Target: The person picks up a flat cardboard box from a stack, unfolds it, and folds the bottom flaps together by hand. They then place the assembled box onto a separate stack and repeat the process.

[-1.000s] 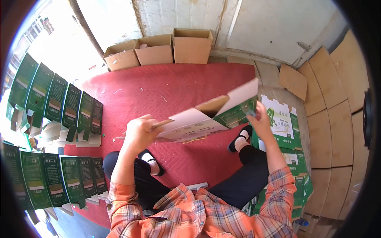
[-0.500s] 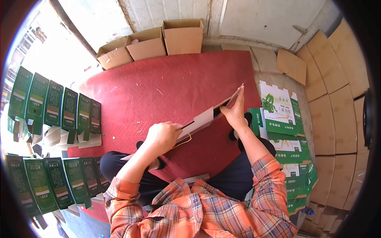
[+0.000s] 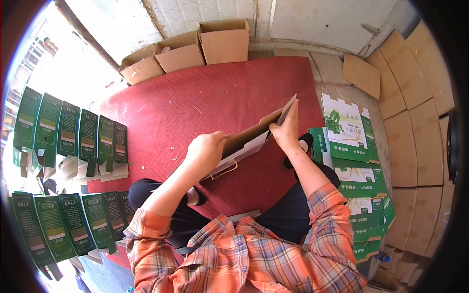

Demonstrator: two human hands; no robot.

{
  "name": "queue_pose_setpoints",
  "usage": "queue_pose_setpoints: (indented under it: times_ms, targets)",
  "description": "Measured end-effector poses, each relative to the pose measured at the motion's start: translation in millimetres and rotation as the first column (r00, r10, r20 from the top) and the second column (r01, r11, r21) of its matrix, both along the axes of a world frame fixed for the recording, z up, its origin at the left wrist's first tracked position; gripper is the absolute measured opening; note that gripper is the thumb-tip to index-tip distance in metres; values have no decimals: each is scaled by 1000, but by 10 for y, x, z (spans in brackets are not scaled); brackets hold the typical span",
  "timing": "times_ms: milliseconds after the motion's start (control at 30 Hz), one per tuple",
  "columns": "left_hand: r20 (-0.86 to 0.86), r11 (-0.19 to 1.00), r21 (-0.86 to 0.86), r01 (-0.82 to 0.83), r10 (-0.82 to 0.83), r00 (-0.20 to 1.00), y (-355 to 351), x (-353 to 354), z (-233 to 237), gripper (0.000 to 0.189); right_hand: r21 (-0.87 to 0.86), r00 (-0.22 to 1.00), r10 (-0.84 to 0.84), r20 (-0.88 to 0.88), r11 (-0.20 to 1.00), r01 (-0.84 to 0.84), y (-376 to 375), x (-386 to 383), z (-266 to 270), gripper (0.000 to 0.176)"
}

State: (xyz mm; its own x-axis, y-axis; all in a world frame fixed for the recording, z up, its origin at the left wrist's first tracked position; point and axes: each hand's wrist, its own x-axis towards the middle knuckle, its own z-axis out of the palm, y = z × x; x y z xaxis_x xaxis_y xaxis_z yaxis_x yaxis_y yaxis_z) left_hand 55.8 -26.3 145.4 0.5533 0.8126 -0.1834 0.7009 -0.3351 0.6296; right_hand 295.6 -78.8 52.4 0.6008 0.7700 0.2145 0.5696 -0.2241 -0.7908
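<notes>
Both hands are gripping one half-folded carton (image 3: 248,136) above the red mat (image 3: 195,107). I am curling the left hand (image 3: 207,149) around its lower end, fingers wrapped tight over the brown edge, with a cord handle (image 3: 225,171) dangling just beneath them. I am pinching the upper flap with the right hand (image 3: 286,129), fingers closed. Flat green cartons (image 3: 349,141) are lying just beyond those fingers.

The folded carton (image 3: 249,139) between the left hand (image 3: 207,149) and right hand (image 3: 286,129) is matt brown cardboard inside (outer face white, perhaps coated). Under both hands the red mat (image 3: 205,102) looks like rough, quilted cloth. Flat cartons (image 3: 348,132) right of the right hand carry glossy green print.
</notes>
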Motion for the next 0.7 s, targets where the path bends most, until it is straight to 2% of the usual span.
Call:
queue_pose_setpoints:
  times_ms: [67, 100, 167, 300, 367, 400, 467, 500, 533, 600, 633, 667, 700]
  targets:
    - [-83, 997, 49, 52, -47, 995, 9, 36, 24, 20, 32, 994, 33, 105, 999, -36, -2, 18, -117, 103]
    - [-83, 997, 50, 51, -47, 995, 19, 35, 8, 20, 33, 994, 33, 105, 999, -36, -7, 22, -110, 103]
    - [-170, 979, 55, 196, -184, 968, 50, 36, -17, 20, 23, 1000, 27, -5, 999, -27, -3, 30, -85, 103]
    - [-181, 959, 76, 274, -257, 949, 82, 65, -82, 21, -11, 1000, -14, 24, 1000, 14, 7, -18, -164, 102]
    - [-116, 972, 111, 206, -193, 974, 241, 9, -137, 22, -53, 997, 39, -70, 998, -43, -7, -18, -122, 100]
    - [-116, 994, -1, 106, -105, 988, 315, -30, -120, 21, -52, 996, 45, -73, 997, -49, -25, -12, -85, 100]
    - [-68, 989, -148, -28, 18, 998, 465, -142, -77, 19, -143, 977, 205, -57, 967, -211, -107, 14, 18, 99]
    - [-42, 999, 32, -37, 38, 998, 553, -239, -165, 18, -49, 968, 211, -134, 975, -219, -160, -46, 152, 88]
    - [-56, 986, -104, -129, 124, 991, 592, -286, 3, 17, -52, 967, 214, -136, 973, -223, -190, 30, 146, 88]
    - [46, 976, -97, -193, 198, 979, 699, -465, 98, 18, 46, 804, 475, -357, 869, -492, -291, 285, 113, 68]
    - [46, 965, -103, -243, 248, 968, 745, -546, 145, 17, 1, 768, 419, -484, 878, -479, -356, 304, 327, 54]
    - [46, 950, -110, -292, 299, 953, 778, -611, 179, 16, -6, 703, 387, -596, 874, -485, -409, 319, 493, 52]
    - [58, 954, -68, -293, 297, 953, 783, -652, 222, 13, 7, 684, 406, -607, 863, -506, -430, 341, 554, 51]
